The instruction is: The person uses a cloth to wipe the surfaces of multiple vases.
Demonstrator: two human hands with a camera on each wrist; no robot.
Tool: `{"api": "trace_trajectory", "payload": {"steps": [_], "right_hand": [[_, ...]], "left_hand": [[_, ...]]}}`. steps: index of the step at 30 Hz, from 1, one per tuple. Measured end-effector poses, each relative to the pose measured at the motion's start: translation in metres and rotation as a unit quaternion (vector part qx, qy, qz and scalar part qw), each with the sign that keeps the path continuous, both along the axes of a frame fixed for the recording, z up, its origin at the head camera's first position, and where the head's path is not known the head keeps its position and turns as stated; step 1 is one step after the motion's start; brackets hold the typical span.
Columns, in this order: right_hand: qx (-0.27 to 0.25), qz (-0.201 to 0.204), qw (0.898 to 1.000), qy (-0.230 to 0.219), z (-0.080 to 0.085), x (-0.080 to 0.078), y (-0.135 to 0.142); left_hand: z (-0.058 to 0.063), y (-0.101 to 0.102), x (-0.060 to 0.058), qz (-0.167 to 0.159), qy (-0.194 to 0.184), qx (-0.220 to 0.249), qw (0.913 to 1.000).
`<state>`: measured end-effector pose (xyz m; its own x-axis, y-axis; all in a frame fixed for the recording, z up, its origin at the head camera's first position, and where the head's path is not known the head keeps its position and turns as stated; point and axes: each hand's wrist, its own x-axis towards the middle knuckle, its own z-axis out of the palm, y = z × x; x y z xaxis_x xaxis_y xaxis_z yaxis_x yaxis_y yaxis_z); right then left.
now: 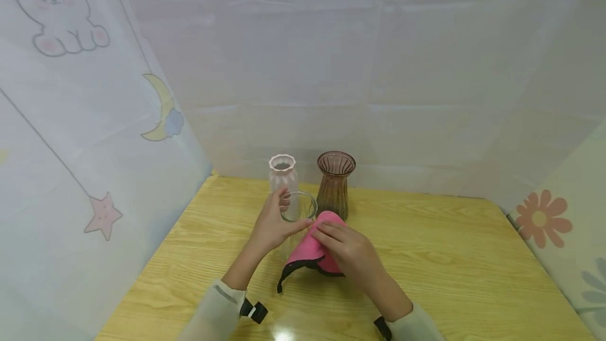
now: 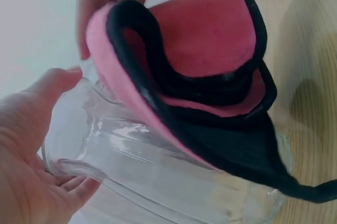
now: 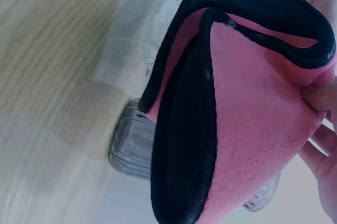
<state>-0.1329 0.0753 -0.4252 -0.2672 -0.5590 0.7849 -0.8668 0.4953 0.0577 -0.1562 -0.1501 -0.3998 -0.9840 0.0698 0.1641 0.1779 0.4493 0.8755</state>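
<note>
My left hand [image 1: 272, 225] holds a clear glass vase [image 2: 121, 145] near its rim, thumb on one side and fingers round the other. The vase is upright over the wooden table, its lower part mostly hidden by the cloth in the head view. My right hand [image 1: 352, 251] pinches a pink cloth [image 1: 303, 249] with black edging. Folded over and hanging down, the cloth [image 3: 253, 108] lies against the vase's side in the left wrist view. A loose black end dangles from its lower corner.
Behind the glass vase stand a pale pink vase [image 1: 282, 178] with a scalloped rim and, to its right, a ribbed purple-brown glass vase [image 1: 333, 188]. The wooden table [image 1: 440, 257] meets printed fabric walls [image 1: 303, 93] at the back and sides.
</note>
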Motion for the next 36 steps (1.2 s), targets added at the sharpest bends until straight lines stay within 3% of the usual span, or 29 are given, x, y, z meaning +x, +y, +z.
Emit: {"api": "trace_trajectory", "payload": {"steps": [10,19,30,36], "right_hand": [[0.001,-0.002,1.0,0.019,-0.015,-0.012,-0.008],[0.003,0.003,1.0,0.012,-0.021,-0.011,-0.013],[0.025,0.004,0.999,-0.028,-0.032,-0.007,-0.012],[0.045,-0.005,0.999,-0.026,-0.036,-0.001,-0.012]], "left_hand": [[-0.003,-0.005,-0.006,-0.034,-0.004,-0.001,0.9994],[-0.003,-0.008,-0.008,-0.053,-0.009,0.007,0.9985],[-0.003,-0.011,-0.01,-0.064,0.0,0.013,0.9978],[-0.003,-0.017,-0.013,-0.105,0.0,0.022,0.9942]]}}
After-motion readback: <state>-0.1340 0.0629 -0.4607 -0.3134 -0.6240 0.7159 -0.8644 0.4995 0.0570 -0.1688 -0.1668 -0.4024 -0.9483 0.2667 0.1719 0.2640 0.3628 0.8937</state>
